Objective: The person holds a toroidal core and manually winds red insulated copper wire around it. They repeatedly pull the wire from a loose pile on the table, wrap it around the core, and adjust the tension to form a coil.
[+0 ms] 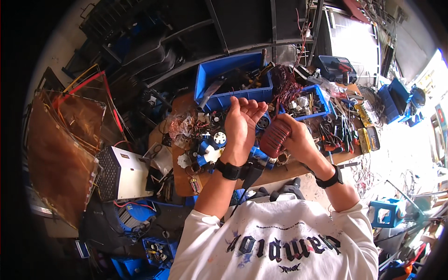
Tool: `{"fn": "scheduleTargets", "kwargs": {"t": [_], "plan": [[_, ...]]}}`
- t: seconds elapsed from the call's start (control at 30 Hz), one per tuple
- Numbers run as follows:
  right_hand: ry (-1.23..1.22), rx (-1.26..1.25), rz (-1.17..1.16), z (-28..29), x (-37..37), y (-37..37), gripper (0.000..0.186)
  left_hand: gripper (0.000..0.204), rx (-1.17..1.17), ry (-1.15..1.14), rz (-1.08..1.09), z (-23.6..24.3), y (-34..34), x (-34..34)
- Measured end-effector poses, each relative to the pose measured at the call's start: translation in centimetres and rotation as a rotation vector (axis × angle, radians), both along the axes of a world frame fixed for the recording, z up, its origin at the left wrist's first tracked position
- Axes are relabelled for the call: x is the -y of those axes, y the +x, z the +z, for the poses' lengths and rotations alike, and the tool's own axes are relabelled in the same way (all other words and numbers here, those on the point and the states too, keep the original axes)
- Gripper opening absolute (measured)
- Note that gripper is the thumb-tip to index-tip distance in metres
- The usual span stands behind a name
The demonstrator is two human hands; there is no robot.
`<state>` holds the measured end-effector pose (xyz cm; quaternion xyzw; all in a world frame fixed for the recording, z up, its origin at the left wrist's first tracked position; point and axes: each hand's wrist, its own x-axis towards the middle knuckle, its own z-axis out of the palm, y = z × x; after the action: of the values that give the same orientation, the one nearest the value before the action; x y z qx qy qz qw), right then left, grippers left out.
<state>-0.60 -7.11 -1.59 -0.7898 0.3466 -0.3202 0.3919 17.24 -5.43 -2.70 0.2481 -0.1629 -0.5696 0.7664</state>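
Observation:
My right hand [297, 137] grips a reddish-brown coil of wound wire [274, 138], ribbed across its surface, above the front part of the workbench. To its left is my raised left hand [241, 123], palm turned toward the coil, fingers slightly curled and apart. Nothing shows in that palm. Under and around the left hand lie blue and white plug-like parts [219, 138]. A tangle of dark red wire [285, 84] lies behind the coil. Both wrists wear black straps.
A deep blue bin [233, 99] of tools stands at the back of the wooden bench [186, 183]. A shallower blue tray [322, 105] holds small parts. Pliers and screwdrivers [343, 135] lie at the right. A white-sided box [128, 175] stands at the left.

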Motion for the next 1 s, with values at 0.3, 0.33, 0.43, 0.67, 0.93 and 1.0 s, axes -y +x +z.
{"fn": "scheduleTargets", "kwargs": {"t": [0.3, 0.33, 0.43, 0.67, 0.93, 1.0], "plan": [[-0.007, 0.105, 0.041, -0.8, 0.2, -0.3, 0.034, 0.038, -0.183, -0.06, -0.238, -0.8, 2.4, 0.6], [-0.012, 0.105, 0.046, -1.0, 0.2, -0.2, 0.032, 0.038, -0.252, -0.123, -0.341, -1.8, 3.1, 0.9], [0.005, 0.124, 0.045, -1.7, 0.4, 0.0, 0.027, 0.036, -0.298, -0.219, -0.444, -1.2, 3.3, 1.0], [0.006, 0.022, 0.014, -1.2, 1.5, -0.4, 0.035, 0.034, 0.113, 0.159, 0.001, 1.8, 1.3, 0.5], [0.071, 0.051, 0.056, -2.3, 0.6, -0.3, 0.035, 0.043, 0.356, 0.118, -0.171, 1.0, 4.0, 1.1], [0.126, 0.049, 0.04, -2.8, 0.8, -0.7, 0.027, 0.042, 0.218, 0.122, -0.191, 0.5, 3.5, 1.4]]}}
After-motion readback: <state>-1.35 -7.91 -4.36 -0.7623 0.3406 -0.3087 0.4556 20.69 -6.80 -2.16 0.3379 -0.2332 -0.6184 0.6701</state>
